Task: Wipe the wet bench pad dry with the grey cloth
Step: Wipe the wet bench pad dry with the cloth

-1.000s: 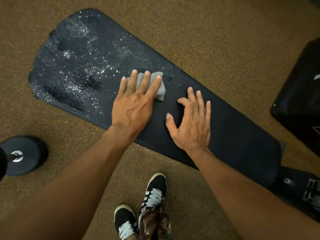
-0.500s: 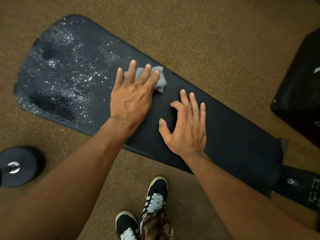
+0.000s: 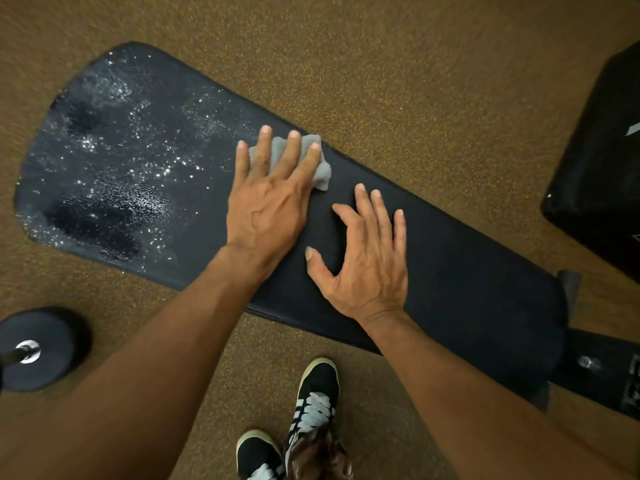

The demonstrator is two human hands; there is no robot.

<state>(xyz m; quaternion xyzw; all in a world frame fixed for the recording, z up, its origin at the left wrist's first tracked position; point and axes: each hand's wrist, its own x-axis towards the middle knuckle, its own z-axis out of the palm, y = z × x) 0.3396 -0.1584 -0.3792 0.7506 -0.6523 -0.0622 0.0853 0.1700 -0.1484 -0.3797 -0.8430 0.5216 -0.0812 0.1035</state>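
Bench pad (image 3: 450,271) wet at wide end; left hand (image 3: 266,209) fingers flat on grey cloth (image 3: 320,168), right hand (image 3: 367,268) fingers splayed.

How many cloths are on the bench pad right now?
1. The grey cloth lies under the left hand's fingers on the bench pad, beside the wet area. None other shows.

A gym: a padded black weight bench (image 3: 433,271) stands on speckled rubber flooring (image 3: 415,81), a dumbbell (image 3: 38,348) lying near left beside it.
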